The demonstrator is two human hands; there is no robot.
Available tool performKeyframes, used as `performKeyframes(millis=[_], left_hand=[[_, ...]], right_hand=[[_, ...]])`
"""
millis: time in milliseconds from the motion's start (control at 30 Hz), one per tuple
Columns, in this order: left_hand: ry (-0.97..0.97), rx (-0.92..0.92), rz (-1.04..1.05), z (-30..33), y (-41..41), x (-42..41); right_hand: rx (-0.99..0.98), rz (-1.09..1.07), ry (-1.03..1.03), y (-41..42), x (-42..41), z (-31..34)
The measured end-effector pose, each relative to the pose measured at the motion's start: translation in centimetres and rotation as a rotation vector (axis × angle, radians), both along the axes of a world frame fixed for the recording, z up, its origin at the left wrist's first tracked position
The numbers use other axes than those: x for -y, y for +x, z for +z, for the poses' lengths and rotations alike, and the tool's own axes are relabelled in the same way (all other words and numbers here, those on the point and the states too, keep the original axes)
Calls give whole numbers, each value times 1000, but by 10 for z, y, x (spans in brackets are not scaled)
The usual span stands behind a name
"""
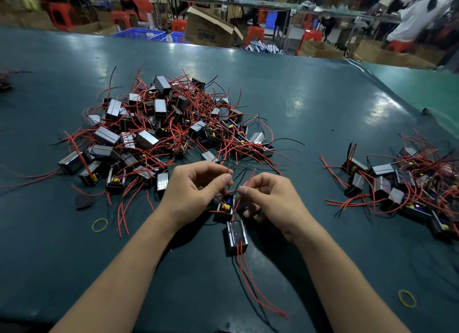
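Working at a dark green counter (310,97), both forearms bare. Pinching a red wire (227,171) between thumb and forefinger of the left hand (196,190), remaining fingers curled under. Pinching likewise with the right hand (272,200), thumb and forefinger tips together on a second red wire (250,177), with a black wire (242,177) just beside it. Low between the hands, on the counter: a small black box (224,207), open side up, yellow part showing inside, all three wires rising from it. Just nearer the body, touching or nearly so: a metal-faced box (237,236) with red leads (258,290) trailing toward the near edge. Beyond the hands, a large heap (159,129) of like boxes tangled in red wire. Well off to the right, a smaller heap (402,183). Yellow rubber band (99,225) lying loose left of the left forearm, another band (406,298) right of the right forearm. Past the far edge, blurred: cardboard carton (208,27), blue crates (141,33).
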State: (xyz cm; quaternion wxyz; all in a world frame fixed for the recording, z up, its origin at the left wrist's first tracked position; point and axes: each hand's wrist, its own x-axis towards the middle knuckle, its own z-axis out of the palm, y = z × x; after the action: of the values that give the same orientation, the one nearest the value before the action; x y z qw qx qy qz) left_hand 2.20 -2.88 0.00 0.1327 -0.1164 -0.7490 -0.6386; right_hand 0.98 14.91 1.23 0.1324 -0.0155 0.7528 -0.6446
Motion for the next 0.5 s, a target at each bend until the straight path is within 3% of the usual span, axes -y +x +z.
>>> performKeyframes(millis=[333,500], left_hand=[[-196,-219,80,-6,2,-14],[-217,-240,108,-4,4,-21]], right_hand=[[-183,-123,-337,6,2,3],[-248,-105,-336,6,0,2]])
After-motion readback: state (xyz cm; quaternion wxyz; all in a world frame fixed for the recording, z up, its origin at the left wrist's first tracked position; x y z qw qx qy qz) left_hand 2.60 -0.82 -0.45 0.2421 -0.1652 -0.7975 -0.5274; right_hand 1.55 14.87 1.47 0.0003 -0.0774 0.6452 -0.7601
